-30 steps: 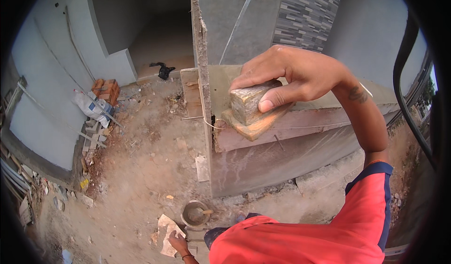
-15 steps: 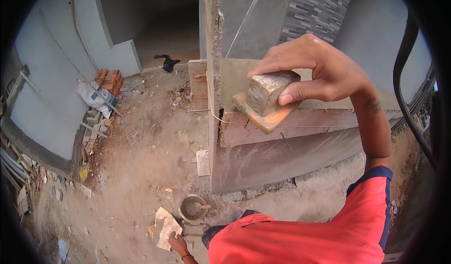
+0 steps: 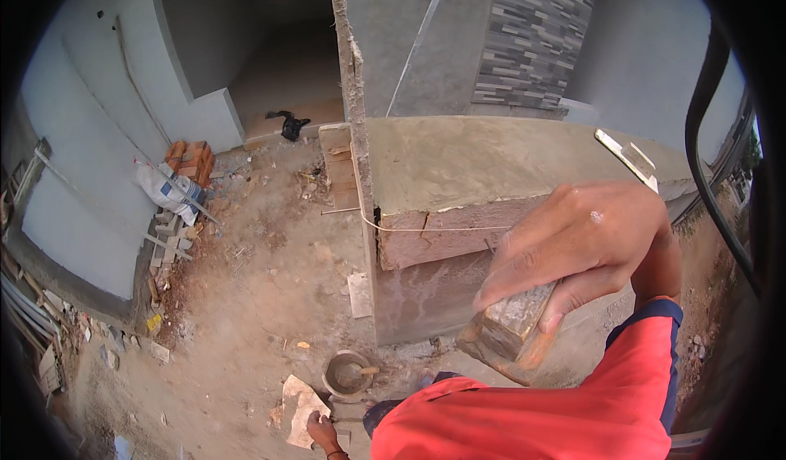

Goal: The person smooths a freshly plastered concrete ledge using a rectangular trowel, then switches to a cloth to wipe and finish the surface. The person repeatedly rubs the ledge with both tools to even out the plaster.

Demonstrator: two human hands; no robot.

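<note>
My right hand [image 3: 585, 235] is closed round the block-shaped grip of a wooden plastering float [image 3: 512, 329]. The float is tilted and close to me, over the near side of a low wall [image 3: 458, 161] with smooth grey render on top. My left hand [image 3: 323, 434], low in the view, has its fingers at the edge of a pale, jagged piece of board [image 3: 303, 403] and appears to grip it. Beside that board stands a round bucket [image 3: 350, 376] with a wooden-handled tool in it. A white tool with a raised handle [image 3: 629, 160] lies on the wall top.
An upright rough plank [image 3: 352, 75] stands at the wall's left end. A thin string [image 3: 442, 230] runs across the wall's front board [image 3: 458, 239]. On the left are stacked bricks [image 3: 190, 162], a white sack [image 3: 168, 190] and rubble. A black cable [image 3: 704, 132] hangs at right.
My right hand has brought the float down and toward me, away from above the wall top. More of the rendered top and the white tool now show. My left hand stays at the board.
</note>
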